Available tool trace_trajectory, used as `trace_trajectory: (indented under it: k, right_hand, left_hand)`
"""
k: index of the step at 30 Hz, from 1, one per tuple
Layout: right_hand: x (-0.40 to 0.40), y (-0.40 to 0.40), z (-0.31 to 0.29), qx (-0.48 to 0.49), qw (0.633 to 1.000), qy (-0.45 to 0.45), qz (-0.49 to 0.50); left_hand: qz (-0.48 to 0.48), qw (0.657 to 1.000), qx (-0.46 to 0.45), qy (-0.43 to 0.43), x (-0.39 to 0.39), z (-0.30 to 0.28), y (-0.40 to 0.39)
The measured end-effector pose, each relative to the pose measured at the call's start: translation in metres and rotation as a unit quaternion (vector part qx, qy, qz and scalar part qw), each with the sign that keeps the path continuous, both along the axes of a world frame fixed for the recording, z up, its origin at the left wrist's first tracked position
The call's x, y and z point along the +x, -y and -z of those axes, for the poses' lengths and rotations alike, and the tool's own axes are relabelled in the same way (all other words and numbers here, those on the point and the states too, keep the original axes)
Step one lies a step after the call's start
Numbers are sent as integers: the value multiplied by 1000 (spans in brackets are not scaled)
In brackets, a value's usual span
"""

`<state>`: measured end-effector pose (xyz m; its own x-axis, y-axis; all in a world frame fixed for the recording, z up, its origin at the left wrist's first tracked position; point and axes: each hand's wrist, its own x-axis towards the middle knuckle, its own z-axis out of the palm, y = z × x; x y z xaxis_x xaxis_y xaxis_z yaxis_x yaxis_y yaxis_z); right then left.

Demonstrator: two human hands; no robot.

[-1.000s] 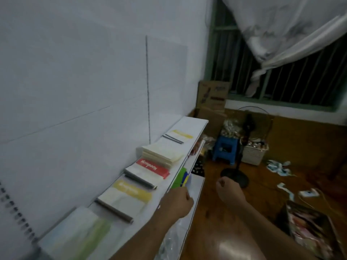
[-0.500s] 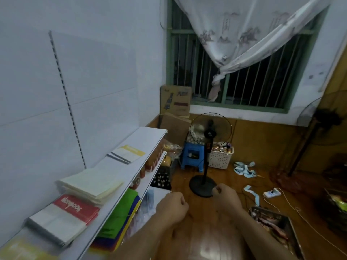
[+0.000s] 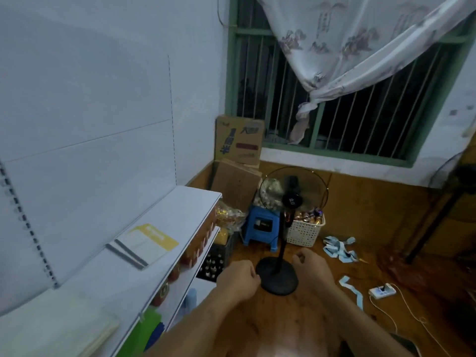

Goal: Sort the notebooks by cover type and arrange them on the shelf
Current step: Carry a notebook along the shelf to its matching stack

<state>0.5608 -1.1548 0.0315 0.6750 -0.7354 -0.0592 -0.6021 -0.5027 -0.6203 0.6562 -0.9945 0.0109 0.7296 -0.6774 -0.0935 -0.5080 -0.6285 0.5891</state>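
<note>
Both hands are hanging in front of the body over the wood floor (image 3: pixel 322 328), beside the shelf (image 3: pixel 180 210). Left hand (image 3: pixel 238 279): fingers are curling into a loose fist, holding nothing. Right hand (image 3: pixel 313 266): fingers are also curling inward, holding nothing. The two hands are sitting near each other, not touching, and neither is touching the shelf or any notebook.

Top shelf board, white, is running along the wall on the left. A yellow notebook (image 3: pixel 146 244) is lying flat on it about midway, dark spine toward the near end, yellow band toward the far end. A pale stack (image 3: pixel 61 333) of notebooks is lying flat at the near end of the same board, well apart from the yellow one; it is blurring at the frame edge, so the count cannot be told. Far end of the board is showing bare white surface.

Lower boards: a green sheet (image 3: pixel 144 331) with blue edges under it is sticking out below the top board near the pale stack. Red-and-white packets are showing farther along; detail too small to tell.

Floor beyond the hands: a fan (image 3: pixel 291 199) is standing on its round base just past the knuckles. A stool (image 3: pixel 261 225), blue, and a white basket (image 3: pixel 305 231) are standing behind it. A carton (image 3: pixel 239 140) is leaning in the corner under the barred window (image 3: pixel 360 112), which a curtain (image 3: pixel 360 34) is partly covering.
</note>
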Motion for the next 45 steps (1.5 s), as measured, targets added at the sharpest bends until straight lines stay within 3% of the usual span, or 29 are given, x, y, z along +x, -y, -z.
trace_trajectory:
  k: [10, 18, 25, 34, 41, 45]
  right_hand:
    - [128, 114, 37, 0, 999, -13, -45]
    - [290, 155, 50, 5, 976, -14, -216]
    - [408, 78, 62, 4, 914, -16, -405]
    - [458, -52, 99, -5, 833, -83, -548]
    - [482, -96, 129, -15, 835, -154, -529]
    - [491, -110, 148, -23, 847, -141, -513]
  left_hand:
    - [-50, 998, 18, -25, 113, 28, 100]
    - [-196, 979, 42, -23, 218, 24, 127]
    - [-403, 913, 52, -35, 262, 31, 51]
    - [-571, 817, 45, -68, 281, 67, -66]
    - [-611, 778, 55, -136, 299, 105, -91]
    - [-624, 765, 64, -148, 311, 112, -85]
